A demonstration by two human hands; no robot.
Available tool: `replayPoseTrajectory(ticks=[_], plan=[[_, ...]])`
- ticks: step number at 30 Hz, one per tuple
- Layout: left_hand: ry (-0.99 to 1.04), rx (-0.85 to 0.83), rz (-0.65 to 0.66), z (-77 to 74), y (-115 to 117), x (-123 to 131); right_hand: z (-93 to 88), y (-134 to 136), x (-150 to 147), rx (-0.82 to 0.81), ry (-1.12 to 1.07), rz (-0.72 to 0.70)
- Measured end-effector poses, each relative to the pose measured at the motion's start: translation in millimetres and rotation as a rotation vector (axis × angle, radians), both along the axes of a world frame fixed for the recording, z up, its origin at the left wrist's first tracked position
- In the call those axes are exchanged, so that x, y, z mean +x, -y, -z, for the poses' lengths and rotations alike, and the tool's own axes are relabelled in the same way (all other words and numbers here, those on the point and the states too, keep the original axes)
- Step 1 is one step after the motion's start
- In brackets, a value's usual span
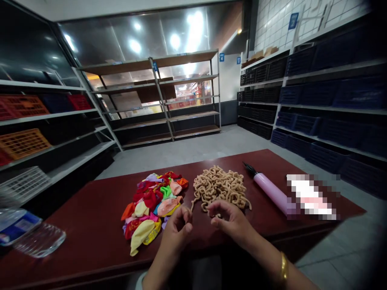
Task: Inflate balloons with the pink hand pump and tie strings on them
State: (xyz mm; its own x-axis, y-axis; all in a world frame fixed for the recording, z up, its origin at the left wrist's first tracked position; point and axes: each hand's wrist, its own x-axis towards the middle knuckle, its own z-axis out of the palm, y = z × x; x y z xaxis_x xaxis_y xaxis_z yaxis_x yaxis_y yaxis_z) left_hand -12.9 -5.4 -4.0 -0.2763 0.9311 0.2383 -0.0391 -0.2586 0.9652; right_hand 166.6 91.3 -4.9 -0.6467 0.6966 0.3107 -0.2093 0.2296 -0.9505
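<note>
Just before the tan cord pile [222, 183], the left hand [178, 227] and the right hand [231, 221] are facing each other, forearms reaching forward. Both are curling their fingers, leaving a small gap to each thumb; whether either is gripping anything cannot be told. Left of the pile, limp balloons [149, 203] are lying heaped. Beyond its right side, blue crates [352, 94] are standing shelved, contents indistinct.
</note>
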Motion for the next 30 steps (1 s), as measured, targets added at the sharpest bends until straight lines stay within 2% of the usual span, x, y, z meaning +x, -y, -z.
replayPoseTrajectory(ticks=[4,10,13,15,17,19,21,24,26,28,30], plan=[[0.009,0.029,0.029,-3.5,-1,3,-2.8,-3,1,-0.003,-0.005,0.000],[0.062,-0.071,0.097,-4.2,7,17,1.1,4,4,-0.068,0.030,-0.019],[0.065,-0.062,0.118,-10.9,4,21,-0.9,4,2,-0.116,-0.016,-0.057],[0.071,-0.036,0.173,-21.2,-4,22,-6.2,-1,-2,-0.134,-0.054,-0.085],[0.102,0.004,0.240,-40.3,-16,22,-19.1,-9,-7,-0.141,-0.084,-0.117],[0.148,0.051,0.311,-71.7,-28,23,-44.6,-20,-14,-0.148,-0.111,-0.164],[0.151,0.093,0.341,-114.7,-36,26,-84.1,-28,-20,-0.162,-0.148,-0.253],[0.121,0.221,0.370,-185.7,-35,33,-155.4,-32,-23,-0.145,-0.313,-0.499],[0.124,0.322,0.362,-221.4,-32,36,-192.9,-30,-25,-0.116,-0.379,-0.548],[0.208,0.388,0.348,-238.0,-32,37,-210.3,-31,-28,-0.126,-0.420,-0.567],[0.262,0.371,0.370,-235.4,-39,35,-207.1,-35,-32,-0.173,-0.437,-0.566]])
